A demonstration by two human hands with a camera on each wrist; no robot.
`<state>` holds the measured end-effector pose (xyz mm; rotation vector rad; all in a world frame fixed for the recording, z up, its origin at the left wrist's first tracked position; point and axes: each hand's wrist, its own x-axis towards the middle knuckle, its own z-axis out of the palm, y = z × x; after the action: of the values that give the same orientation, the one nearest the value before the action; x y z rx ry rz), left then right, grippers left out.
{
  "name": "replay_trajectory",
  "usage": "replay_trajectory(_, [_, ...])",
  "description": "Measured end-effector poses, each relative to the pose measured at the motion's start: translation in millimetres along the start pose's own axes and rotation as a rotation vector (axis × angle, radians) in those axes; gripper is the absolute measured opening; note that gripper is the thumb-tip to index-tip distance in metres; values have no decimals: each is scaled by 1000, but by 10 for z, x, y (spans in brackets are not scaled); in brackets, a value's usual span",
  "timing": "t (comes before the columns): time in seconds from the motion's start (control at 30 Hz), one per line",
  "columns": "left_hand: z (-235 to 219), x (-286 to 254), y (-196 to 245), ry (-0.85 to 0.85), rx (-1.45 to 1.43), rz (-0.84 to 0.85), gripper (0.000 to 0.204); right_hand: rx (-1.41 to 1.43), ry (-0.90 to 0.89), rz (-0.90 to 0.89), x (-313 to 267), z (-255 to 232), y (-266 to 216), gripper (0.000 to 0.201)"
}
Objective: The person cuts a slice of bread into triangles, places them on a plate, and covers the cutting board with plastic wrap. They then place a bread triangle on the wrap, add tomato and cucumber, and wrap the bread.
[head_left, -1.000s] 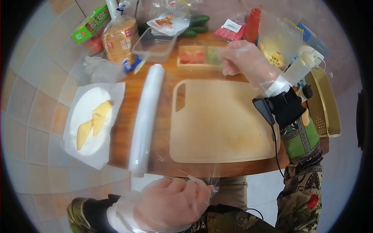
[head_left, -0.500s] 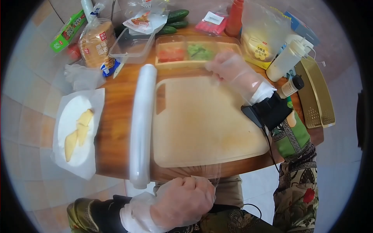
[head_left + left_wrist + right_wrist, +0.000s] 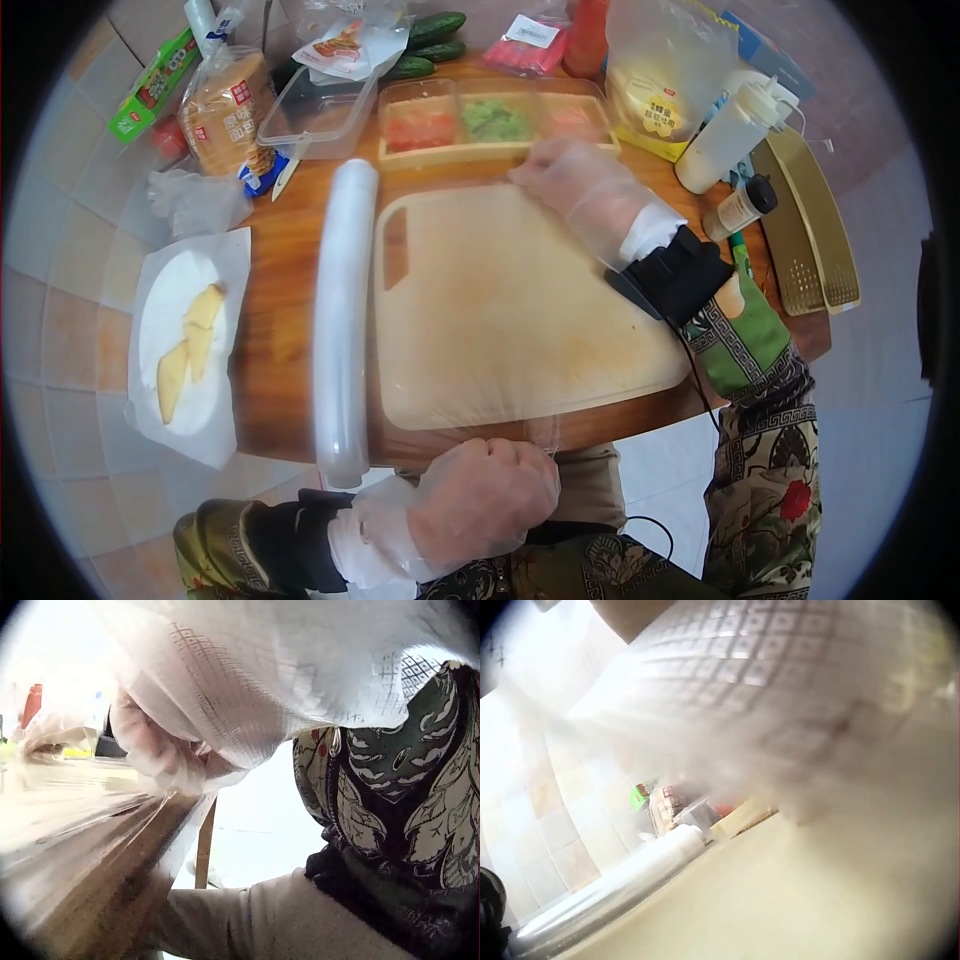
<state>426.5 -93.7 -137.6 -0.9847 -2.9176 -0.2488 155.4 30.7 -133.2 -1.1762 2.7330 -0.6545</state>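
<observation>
Covering cutting board point(image 3: 530, 300): clear film point(image 3: 90, 832), running from plastic roll point(image 3: 343, 330) at board's left. Left hand point(image 3: 485, 500), just off board's near edge: fingers curled, gripping gathered film. Right hand point(image 3: 590, 195), over board's far edge: fingers pinching film. Beyond board: divided tray point(image 3: 490, 153).

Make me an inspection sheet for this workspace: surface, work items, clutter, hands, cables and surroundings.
Surface: wooden table, partly covered.
Work items: cutting board; film roll on its left; clear film, creased, over the board's near edge.
Clutter: bread bag, cucumbers and filled tray behind; squeeze bottle right.
Hands: left hand grips film; right hand over board's far edge, grip unclear.
Cables: black cable hanging from right wrist.
Surroundings: tiled wall left.
</observation>
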Motion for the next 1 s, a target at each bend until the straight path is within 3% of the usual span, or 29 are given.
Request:
replay_trajectory(0.17, [64,44,-11,9,43,22,9,-25,-4,227,114,75,-1,28])
replay_trajectory(0.3, [120,58,4,24,14,7,12,-82,10,239,82,54,-56,32])
replay_trajectory(0.5, [64,146,-90,-180,-26,47,11,-123,42,174,60,94,-35,33])
replay_trajectory(0.6, [37,222,-119,-236,-60,-35,17,-129,37,216,89,91,-53,35])
replay_trajectory(0.67, [-142,332,-137,-486,-55,-80,20,-108,-32,300,102,34,-109,36])
replay_trajectory(1.0, [-62,332,-241,-496,-124,-28,20,-72,-63,343,147,48,21,39])
